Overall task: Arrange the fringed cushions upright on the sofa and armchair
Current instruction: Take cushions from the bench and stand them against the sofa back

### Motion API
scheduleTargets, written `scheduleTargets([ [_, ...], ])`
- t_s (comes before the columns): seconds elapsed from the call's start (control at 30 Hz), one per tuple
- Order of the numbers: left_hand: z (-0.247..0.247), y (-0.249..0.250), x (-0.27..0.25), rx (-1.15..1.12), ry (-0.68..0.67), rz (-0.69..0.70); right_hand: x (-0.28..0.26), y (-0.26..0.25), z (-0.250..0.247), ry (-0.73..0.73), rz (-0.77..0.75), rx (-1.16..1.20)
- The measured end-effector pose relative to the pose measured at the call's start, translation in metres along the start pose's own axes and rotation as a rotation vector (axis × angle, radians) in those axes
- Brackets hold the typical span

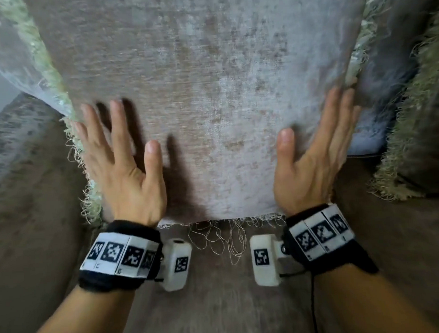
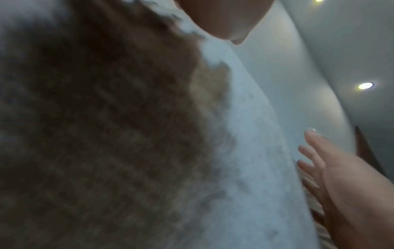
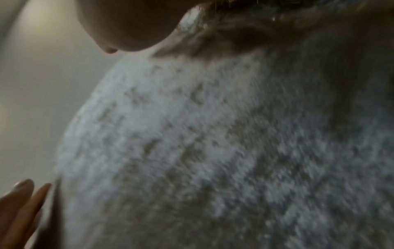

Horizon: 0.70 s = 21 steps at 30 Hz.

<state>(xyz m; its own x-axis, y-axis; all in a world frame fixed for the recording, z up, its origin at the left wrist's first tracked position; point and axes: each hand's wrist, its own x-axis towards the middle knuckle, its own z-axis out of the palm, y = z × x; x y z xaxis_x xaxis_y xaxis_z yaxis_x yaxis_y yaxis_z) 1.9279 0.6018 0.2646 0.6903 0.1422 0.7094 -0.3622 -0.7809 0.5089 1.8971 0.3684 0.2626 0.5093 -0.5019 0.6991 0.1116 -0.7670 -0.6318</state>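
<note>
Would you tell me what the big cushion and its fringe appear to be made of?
The cushion looks like chenille or velvet-type woven fabric: its grey-beige pile has a mottled sheen. Its fringe seems to be loose pale thread, hanging in thin curly strands.

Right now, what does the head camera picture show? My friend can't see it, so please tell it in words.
Two open hands, the left hand and the right hand, are spread against the front of a big grey fringed cushion standing upright on a brown seat. More fringed cushions stand beside it on the right.
</note>
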Motion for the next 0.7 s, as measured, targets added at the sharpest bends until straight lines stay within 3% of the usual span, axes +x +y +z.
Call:
scheduleTargets([
  [0.17, 0.024, -0.004, -0.001, 0.110, -0.022, -0.031, 0.001, 0.013, 0.030, -0.094, 0.012, -0.126],
  [0.43, 0.011, 0.003, 0.004, -0.045, 0.052, -0.014, 0.006, 0.010, 0.007, -0.025, 0.036, 0.051],
  [0.7, 0.002, -0.004, -0.007, -0.092, 0.015, -0.091, 0.000, 0.002, -0.005, -0.088, 0.044, 0.050],
])
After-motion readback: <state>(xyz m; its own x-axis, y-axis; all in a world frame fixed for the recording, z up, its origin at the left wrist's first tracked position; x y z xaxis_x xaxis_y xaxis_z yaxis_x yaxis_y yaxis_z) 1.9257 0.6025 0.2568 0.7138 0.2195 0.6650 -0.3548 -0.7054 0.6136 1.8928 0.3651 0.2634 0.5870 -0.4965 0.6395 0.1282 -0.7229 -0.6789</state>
